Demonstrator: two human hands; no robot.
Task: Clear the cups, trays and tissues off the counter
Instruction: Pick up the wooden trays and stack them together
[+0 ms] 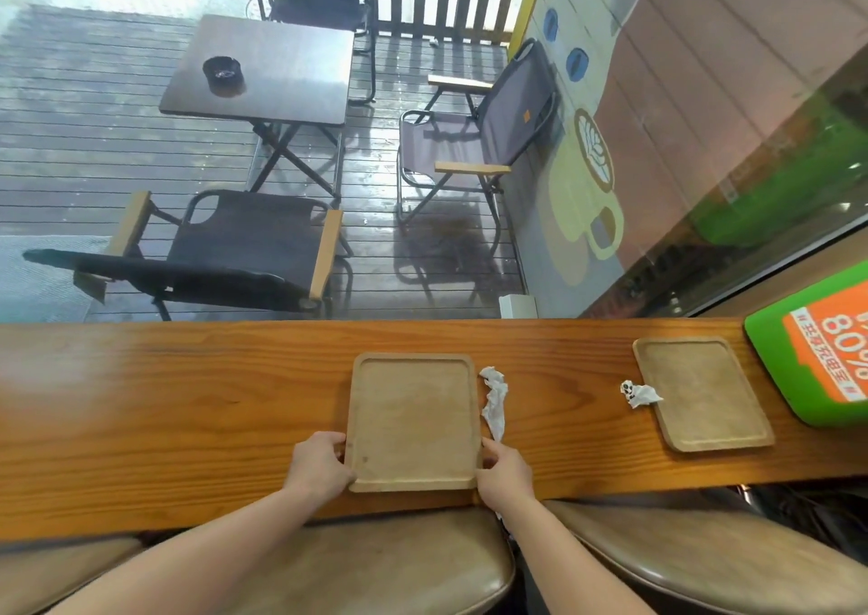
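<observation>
A bare wooden tray (413, 419) lies on the long wooden counter (164, 403) right in front of me. My left hand (317, 466) grips its near left edge and my right hand (502, 473) grips its near right corner. A crumpled white tissue (494, 401) lies just right of this tray, touching its edge. Farther right sits a second wooden tray (702, 391), with another crumpled tissue (639, 394) resting at its left rim. No cups are in view.
A green and orange sign (817, 351) lies at the counter's far right. Padded stools (375, 563) stand under the near edge. Beyond the window, a deck holds a folding table with an ashtray (223, 74) and several chairs.
</observation>
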